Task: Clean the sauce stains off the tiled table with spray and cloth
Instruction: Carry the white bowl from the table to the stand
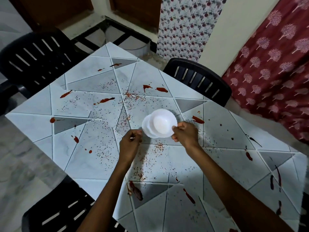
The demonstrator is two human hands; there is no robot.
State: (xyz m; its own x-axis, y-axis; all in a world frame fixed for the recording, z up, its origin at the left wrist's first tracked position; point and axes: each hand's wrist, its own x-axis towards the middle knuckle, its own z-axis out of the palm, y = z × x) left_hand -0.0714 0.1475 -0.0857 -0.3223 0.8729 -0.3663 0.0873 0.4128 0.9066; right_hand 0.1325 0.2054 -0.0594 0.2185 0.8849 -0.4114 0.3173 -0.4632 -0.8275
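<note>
The tiled table (93,164) is pale blue-white with grey triangles. Red sauce stains lie all over it, such as a smear (107,99) left of centre and another smear (161,89) further back. Fine red and dark crumbs (132,96) are scattered across the middle. My right hand (184,133) pinches the rim of a stack of white bowls (161,123) held tilted just above the table. My left hand (131,143) is closed around a small thin object that I cannot make out. No spray bottle or cloth is in view.
Black plastic chairs stand around the table: one chair (36,59) at the far left, one chair (199,79) at the far right, one chair (63,213) at the near left. A red patterned curtain (274,77) hangs on the right.
</note>
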